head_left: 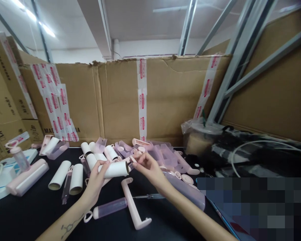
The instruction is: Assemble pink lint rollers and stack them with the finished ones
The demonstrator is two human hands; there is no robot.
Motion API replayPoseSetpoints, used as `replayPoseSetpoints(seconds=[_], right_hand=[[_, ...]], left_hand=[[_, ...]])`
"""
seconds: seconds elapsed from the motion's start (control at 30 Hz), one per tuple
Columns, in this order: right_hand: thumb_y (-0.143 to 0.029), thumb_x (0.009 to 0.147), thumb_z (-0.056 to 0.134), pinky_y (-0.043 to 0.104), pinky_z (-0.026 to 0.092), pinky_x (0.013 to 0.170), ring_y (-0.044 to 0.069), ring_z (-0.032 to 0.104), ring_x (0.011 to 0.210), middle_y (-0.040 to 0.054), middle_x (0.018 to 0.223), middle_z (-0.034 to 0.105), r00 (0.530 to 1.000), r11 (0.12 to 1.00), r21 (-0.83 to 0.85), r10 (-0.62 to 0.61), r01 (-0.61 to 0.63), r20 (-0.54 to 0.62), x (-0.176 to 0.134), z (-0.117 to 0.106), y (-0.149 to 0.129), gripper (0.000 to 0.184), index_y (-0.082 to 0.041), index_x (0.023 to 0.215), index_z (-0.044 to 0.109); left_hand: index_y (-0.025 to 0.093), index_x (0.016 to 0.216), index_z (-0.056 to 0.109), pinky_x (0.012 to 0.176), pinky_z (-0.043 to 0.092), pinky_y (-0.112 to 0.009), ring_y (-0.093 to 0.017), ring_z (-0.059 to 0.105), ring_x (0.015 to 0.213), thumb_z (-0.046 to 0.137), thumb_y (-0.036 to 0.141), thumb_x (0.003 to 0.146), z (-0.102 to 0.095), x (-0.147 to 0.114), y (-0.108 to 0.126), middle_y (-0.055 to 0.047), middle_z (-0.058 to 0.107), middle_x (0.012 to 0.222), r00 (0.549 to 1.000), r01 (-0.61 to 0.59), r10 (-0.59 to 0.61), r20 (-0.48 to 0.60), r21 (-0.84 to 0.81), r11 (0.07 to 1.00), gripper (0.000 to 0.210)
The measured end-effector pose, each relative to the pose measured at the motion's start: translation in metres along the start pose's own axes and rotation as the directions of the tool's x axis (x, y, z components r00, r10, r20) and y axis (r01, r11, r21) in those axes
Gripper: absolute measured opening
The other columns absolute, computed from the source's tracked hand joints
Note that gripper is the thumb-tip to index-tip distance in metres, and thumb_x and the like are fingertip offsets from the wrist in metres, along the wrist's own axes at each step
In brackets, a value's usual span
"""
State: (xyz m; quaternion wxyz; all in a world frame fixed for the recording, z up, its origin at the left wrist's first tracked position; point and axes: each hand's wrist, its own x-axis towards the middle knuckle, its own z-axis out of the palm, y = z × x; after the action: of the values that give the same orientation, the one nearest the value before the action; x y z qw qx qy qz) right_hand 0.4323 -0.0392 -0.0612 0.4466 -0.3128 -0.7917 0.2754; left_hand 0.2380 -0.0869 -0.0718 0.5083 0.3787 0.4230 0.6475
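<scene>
My left hand (pixel 95 182) is closed around a white paper roll (pixel 115 169), which lies sideways with its open brown core facing right. Just beyond that open end, my right hand (pixel 148 167) pinches a small pale pink plastic piece (pixel 132 159); its exact shape is partly hidden by the fingers. Below the hands lies a pink bracket-shaped handle (pixel 132 206). Against it rests a clear purple tube (pixel 111 208) with a pink ring on its end. A screwdriver (pixel 150 196) lies to the right of the bracket, partly under my right forearm.
More white rolls (pixel 60 174) stand and lie at left. A heap of translucent purple covers (pixel 165 154) and pink parts fills the back. A pink roller case (pixel 27 177) lies far left. A lidded drink cup (pixel 198 139) stands back right, before a cardboard wall (pixel 120 100).
</scene>
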Motion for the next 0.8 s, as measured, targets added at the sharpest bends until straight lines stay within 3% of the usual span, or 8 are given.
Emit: replayPoseSetpoints(seconds=[0.07,0.17,0.4,0.6,0.8], right_hand=[[-0.039,0.08,0.06,0.037,0.049,0.085,0.022,0.059,0.104,0.0097,0.113,0.06,0.998,0.938,0.343,0.052,-0.056,0.022,-0.004,0.009,-0.004,0.025,-0.021,0.079,0.043],[-0.041,0.074,0.068,0.036,0.049,0.085,0.023,0.058,0.105,0.0078,0.114,0.06,0.993,0.904,0.412,0.101,-0.117,0.061,-0.008,0.017,-0.006,0.031,-0.021,0.078,0.045],[-0.035,0.082,0.06,0.037,0.044,0.093,0.023,0.052,0.113,0.0061,0.111,0.06,0.999,0.998,0.054,0.033,-0.033,0.01,-0.015,0.016,-0.01,0.019,-0.023,0.094,0.052],[-0.031,0.084,0.056,0.031,0.051,0.08,0.019,0.062,0.093,0.0069,0.107,0.063,1.0,0.999,0.05,-0.005,0.004,0.011,-0.014,0.011,-0.019,0.014,-0.02,0.091,0.053],[-0.028,0.08,0.064,0.035,0.05,0.081,0.023,0.063,0.096,0.0065,0.105,0.066,0.981,0.939,-0.306,-0.114,0.159,0.159,-0.015,0.002,-0.021,0.02,-0.022,0.097,0.054]], left_hand=[[0.018,0.078,0.054,0.082,0.05,-0.032,-0.015,0.057,0.083,0.067,0.044,0.07,0.0,0.0,-0.003,0.001,0.059,0.08,1.0,0.006,-0.007,-0.002,-0.024,1.0,0.031],[0.018,0.079,0.054,0.083,0.049,-0.033,-0.015,0.058,0.085,0.066,0.045,0.07,-0.001,0.0,-0.006,0.001,0.059,0.083,1.0,0.021,-0.021,0.006,-0.044,0.999,0.031],[0.018,0.08,0.054,0.078,0.049,-0.028,-0.013,0.056,0.08,0.066,0.045,0.071,-0.004,0.004,-0.004,0.001,0.057,0.079,1.0,-0.015,0.015,-0.018,-0.009,1.0,0.031],[0.016,0.076,0.053,0.073,0.049,-0.025,-0.013,0.055,0.076,0.066,0.046,0.071,-0.002,0.003,0.001,0.0,0.056,0.079,1.0,0.004,-0.004,0.017,-0.004,1.0,0.032],[0.017,0.079,0.054,0.066,0.048,-0.024,-0.014,0.053,0.073,0.066,0.049,0.069,-0.004,0.006,-0.006,0.001,0.056,0.077,1.0,0.015,-0.014,-0.007,0.058,0.998,0.036]])
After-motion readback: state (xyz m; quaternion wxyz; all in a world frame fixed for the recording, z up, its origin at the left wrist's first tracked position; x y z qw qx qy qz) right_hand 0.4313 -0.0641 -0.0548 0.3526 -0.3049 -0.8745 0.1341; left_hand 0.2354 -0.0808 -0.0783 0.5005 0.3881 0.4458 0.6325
